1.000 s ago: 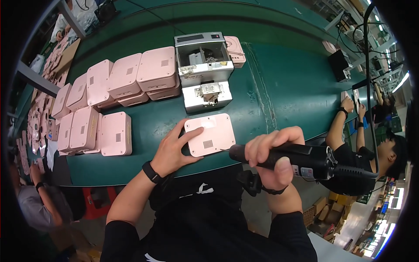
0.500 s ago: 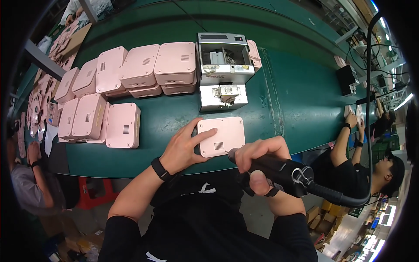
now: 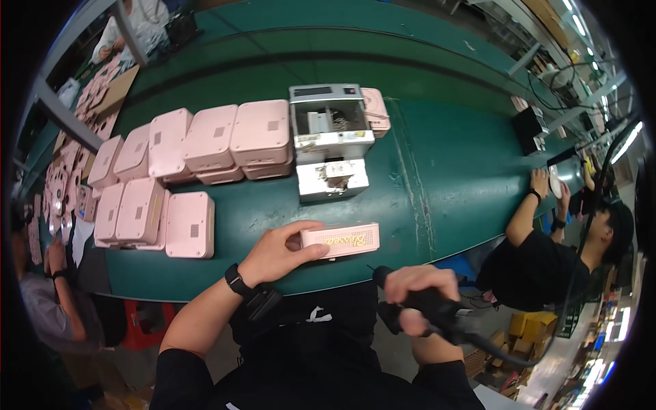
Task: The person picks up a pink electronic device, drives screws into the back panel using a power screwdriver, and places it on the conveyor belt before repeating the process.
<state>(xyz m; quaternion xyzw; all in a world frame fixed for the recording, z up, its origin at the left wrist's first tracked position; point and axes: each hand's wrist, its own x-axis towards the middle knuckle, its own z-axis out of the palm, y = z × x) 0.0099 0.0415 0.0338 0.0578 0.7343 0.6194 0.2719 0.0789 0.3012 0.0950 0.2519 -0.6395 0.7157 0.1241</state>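
My left hand point(image 3: 277, 254) grips the left end of a pink plastic box point(image 3: 355, 238), thumb on the near side and fingers behind. The box is tipped up on the green table, so a narrow side with a dotted grille and yellow lettering faces me. In my right hand point(image 3: 420, 287) is a black corded electric screwdriver point(image 3: 437, 311), its fingers wrapped round the body. Its thin bit points up and left, apart from the box. Motion blurs the tool and hand a little. A silver screw feeder point(image 3: 331, 147) stands just beyond the box.
Several pink boxes point(image 3: 260, 130) are stacked left of the feeder, with more point(image 3: 190, 225) nearer me. One pink part point(image 3: 374, 113) lies behind the feeder. A co-worker point(image 3: 540, 253) sits at the right, another point(image 3: 51, 287) at the left. The screwdriver's cable point(image 3: 519, 359) runs off right.
The box has gone from lying flat, screw holes up, to tipped with its grille side toward me. My right hand has drawn the screwdriver away from it. The view has shifted.
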